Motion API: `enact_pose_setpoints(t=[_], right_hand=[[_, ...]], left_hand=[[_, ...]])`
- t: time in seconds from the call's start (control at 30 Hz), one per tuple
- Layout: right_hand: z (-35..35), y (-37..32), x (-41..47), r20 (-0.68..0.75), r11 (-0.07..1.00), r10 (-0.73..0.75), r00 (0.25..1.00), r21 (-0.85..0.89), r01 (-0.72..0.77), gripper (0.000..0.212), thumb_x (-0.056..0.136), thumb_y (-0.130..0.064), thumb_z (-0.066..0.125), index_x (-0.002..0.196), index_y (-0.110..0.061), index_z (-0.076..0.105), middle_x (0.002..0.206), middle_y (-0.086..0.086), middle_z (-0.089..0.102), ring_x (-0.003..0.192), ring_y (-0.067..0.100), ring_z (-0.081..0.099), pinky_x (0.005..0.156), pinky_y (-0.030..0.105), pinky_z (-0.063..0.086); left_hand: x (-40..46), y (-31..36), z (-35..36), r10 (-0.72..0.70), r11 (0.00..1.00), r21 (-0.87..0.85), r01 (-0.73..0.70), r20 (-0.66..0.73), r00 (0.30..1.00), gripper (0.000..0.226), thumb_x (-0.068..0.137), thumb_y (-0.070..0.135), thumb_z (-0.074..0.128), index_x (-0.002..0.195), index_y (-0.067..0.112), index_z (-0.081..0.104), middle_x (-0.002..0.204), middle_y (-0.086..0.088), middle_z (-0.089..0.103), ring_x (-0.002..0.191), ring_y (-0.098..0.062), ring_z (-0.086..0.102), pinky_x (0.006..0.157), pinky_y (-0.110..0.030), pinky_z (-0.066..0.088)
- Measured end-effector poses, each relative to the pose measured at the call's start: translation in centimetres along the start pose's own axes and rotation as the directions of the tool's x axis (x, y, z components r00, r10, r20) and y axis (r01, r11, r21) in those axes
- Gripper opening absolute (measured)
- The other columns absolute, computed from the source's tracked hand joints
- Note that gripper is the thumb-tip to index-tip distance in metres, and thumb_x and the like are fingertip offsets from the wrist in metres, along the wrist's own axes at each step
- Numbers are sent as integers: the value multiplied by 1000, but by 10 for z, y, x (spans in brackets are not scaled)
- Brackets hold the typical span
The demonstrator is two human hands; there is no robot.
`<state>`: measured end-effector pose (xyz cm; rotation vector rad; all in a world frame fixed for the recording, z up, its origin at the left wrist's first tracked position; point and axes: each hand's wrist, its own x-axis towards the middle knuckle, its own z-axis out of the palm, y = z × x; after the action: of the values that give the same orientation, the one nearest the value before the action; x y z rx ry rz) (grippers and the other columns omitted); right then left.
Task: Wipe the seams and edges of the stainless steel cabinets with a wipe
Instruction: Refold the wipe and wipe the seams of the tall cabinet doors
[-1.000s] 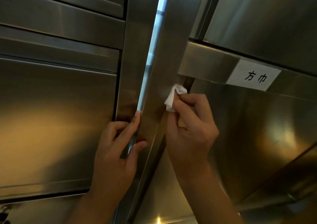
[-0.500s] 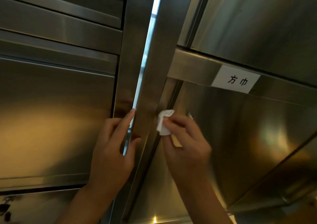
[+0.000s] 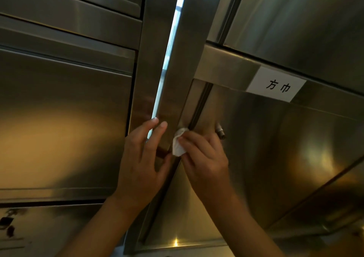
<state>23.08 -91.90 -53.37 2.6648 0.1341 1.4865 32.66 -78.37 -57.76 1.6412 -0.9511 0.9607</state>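
Right hand (image 3: 204,158) pinches a crumpled white wipe (image 3: 178,142) between thumb and fingers, fingers curled round it. Wipe is pressed on the dark seam (image 3: 200,107) between the right post (image 3: 177,75) and the right door (image 3: 275,148), low on that seam, just left of the hand.

Left hand (image 3: 140,162) is spread, fingers straight. Fingertips (image 3: 163,124) rest flat on the right post's face and across the bright gap (image 3: 169,45); thumb touches the post's right edge just below the wipe. It holds nothing. The two hands are just beside each other, thumbs near touching, wipe between them.

Bright gap runs up between the left post (image 3: 145,69) and right post, narrow strip of daylight, widening toward the top.

Small metal knob (image 3: 219,130) on the right door, just right of the right hand's knuckles.

Horizontal rail (image 3: 226,69) crosses above the right door, butting against the right post. White label (image 3: 276,87) with two black characters is stuck on the rail, well right of the hands. Another steel panel (image 3: 305,20) above the rail.

Left of the posts: stacked steel drawer fronts (image 3: 65,40) with horizontal seams, a big lower panel (image 3: 59,128) with warm light reflection. Dark smudges (image 3: 7,225) on the bottom left panel, too blurred to identify.
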Motion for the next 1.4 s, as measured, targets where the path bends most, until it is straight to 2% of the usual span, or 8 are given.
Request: enact_pose_setpoints(t=[0.13,0.3,0.43,0.57,0.67,0.93,1.23,1.4], right_hand=[[17,-6,-34,85,998,17,996,56,-22,25,101,-21,65,116,-5,76,124,10,71,97,19,60,86,18,44],[22,-13,-49,179,993,39,983,102,-58,27,99,-24,62,115,-8,77,122,5,72,97,17,61,79,25,54],[-2,-13,-28,149,987,50,988,145,-72,25,93,-13,70,117,-5,75,121,10,70,107,21,63,87,31,56],[-48,-9,20,-139,997,45,989,70,-35,28,90,-8,77,117,-1,73,121,15,71,112,22,63,99,21,49],[-55,-4,53,-240,995,78,968,85,-59,26,93,-4,75,118,0,72,122,16,69,114,23,64,96,26,54],[5,-31,27,-163,935,276,947,275,-224,12,92,-4,74,102,1,75,110,13,70,105,17,68,92,24,56],[35,-50,-27,-178,868,405,897,383,-316,11,85,3,77,96,1,76,106,11,73,104,11,68,91,18,55],[56,-51,-63,-66,837,415,907,418,-353,13,85,6,77,97,2,76,106,11,71,100,16,69,86,27,58]], left_hand=[[-8,-7,-5,-89,996,-8,89,70,994,97,83,39,78,159,13,24,160,-14,27,154,-9,19,124,-27,26],[-18,-10,-12,-15,999,45,7,181,983,119,75,30,88,164,17,10,167,-10,22,157,-11,15,126,-24,20],[-22,-10,-20,17,999,37,-26,226,974,111,78,22,86,163,15,14,171,-7,16,159,-23,18,129,-32,20],[-26,-11,-24,3,999,50,-16,235,972,103,82,19,85,162,12,21,171,-9,21,159,-28,16,124,-57,29],[-26,-11,-25,-12,999,42,3,232,973,98,83,19,84,161,12,26,170,-9,26,159,-29,17,123,-61,29],[-38,-31,-35,54,996,60,-72,266,963,81,93,27,72,160,16,29,167,-6,33,159,-29,20,129,-49,17],[-54,-24,-39,14,999,-39,-6,216,976,64,86,8,78,145,6,53,154,-11,52,151,-28,39,117,-63,36],[-60,-27,-36,-2,999,-50,15,257,966,65,90,11,75,149,9,48,160,-9,44,153,-26,35,113,-63,42]])
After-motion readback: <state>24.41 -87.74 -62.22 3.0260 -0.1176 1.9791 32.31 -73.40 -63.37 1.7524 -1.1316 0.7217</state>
